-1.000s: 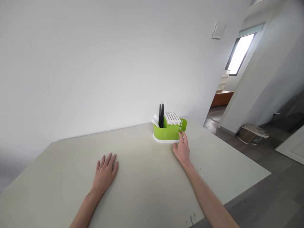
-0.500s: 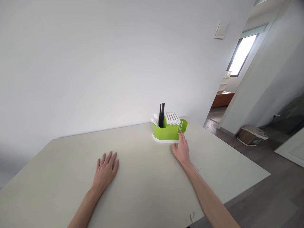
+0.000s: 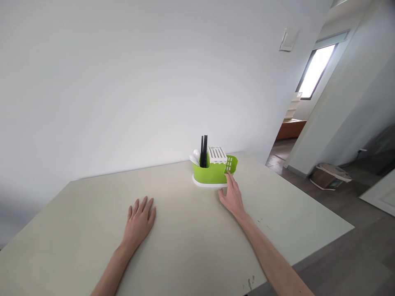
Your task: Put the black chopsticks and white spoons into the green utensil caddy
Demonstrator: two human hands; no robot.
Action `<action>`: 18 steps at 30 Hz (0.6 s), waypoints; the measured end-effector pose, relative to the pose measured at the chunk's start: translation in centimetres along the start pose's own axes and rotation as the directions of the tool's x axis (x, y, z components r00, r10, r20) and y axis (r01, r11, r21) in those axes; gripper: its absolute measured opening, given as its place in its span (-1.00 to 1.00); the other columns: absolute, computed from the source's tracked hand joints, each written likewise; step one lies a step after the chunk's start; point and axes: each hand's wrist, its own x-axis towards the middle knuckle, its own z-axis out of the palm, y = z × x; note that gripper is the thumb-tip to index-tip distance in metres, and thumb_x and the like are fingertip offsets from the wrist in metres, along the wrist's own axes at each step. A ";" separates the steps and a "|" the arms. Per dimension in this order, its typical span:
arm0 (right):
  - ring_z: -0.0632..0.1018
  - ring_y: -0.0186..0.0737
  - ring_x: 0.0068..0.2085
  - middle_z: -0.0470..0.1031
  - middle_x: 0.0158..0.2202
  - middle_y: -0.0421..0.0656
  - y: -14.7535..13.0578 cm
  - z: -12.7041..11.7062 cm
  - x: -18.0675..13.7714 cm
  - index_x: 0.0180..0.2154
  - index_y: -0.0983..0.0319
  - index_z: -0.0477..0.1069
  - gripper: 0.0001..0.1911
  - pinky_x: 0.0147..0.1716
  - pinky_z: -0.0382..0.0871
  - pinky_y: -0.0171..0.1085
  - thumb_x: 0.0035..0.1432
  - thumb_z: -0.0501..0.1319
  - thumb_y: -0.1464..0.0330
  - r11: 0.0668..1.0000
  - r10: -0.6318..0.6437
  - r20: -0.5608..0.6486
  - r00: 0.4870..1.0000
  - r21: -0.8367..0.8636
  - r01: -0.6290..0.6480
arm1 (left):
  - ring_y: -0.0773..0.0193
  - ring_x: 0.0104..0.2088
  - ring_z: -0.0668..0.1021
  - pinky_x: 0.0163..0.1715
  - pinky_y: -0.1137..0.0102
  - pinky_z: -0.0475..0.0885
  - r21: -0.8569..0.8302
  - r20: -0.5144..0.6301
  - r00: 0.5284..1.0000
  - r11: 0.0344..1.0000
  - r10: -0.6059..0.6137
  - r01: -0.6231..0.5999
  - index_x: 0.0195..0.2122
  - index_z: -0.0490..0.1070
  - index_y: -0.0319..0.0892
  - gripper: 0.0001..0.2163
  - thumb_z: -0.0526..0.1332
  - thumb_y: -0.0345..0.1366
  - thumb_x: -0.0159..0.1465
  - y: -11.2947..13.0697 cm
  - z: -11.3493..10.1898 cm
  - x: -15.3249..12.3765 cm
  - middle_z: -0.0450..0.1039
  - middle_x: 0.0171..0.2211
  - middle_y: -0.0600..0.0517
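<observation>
A green utensil holder with a white base stands on the table near the wall. In its left compartment are black chopsticks and white spoons. A white slotted rack tops its middle. My right hand is at the holder's front right side, fingertips against or just before it, thumb apart near the white base; the exact contact cannot be made out. My left hand lies flat on the table with its fingers spread, well left of the holder.
The pale table meets a white wall at the back. Its right edge drops to a dark floor, where a brown bin stands. A switch plate is on the wall.
The utensil holder has shifted a little to the left, and my right hand has moved left along with it. My left hand stays flat in about the same place.
</observation>
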 end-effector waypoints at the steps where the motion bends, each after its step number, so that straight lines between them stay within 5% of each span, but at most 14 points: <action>1: 0.28 0.12 0.40 0.14 0.48 0.00 -0.2 0.0 0.0 0.47 0.17 0.00 -0.21 0.29 0.38 0.17 0.24 0.11 0.38 1.000 -0.008 0.009 1.000 0.006 0.008 | -0.20 0.47 0.17 0.41 -0.13 0.10 0.001 0.006 1.000 1.000 -0.001 0.001 0.42 0.30 -0.19 -0.44 -0.10 -0.09 0.49 0.1 -0.1 0.0 0.21 0.46 -0.11; 18: 0.29 0.01 0.42 0.15 0.49 -0.09 -3.9 0.0 -1.2 0.49 0.11 0.00 -0.18 0.35 0.33 0.10 0.24 0.10 0.42 0.978 -0.155 0.158 0.975 0.162 0.129 | -0.19 0.47 0.18 0.41 -0.12 0.09 -0.010 -0.022 1.000 1.000 -0.014 0.014 0.41 0.31 -0.16 -0.47 -0.04 -0.10 0.49 0.8 0.1 -0.2 0.24 0.44 -0.11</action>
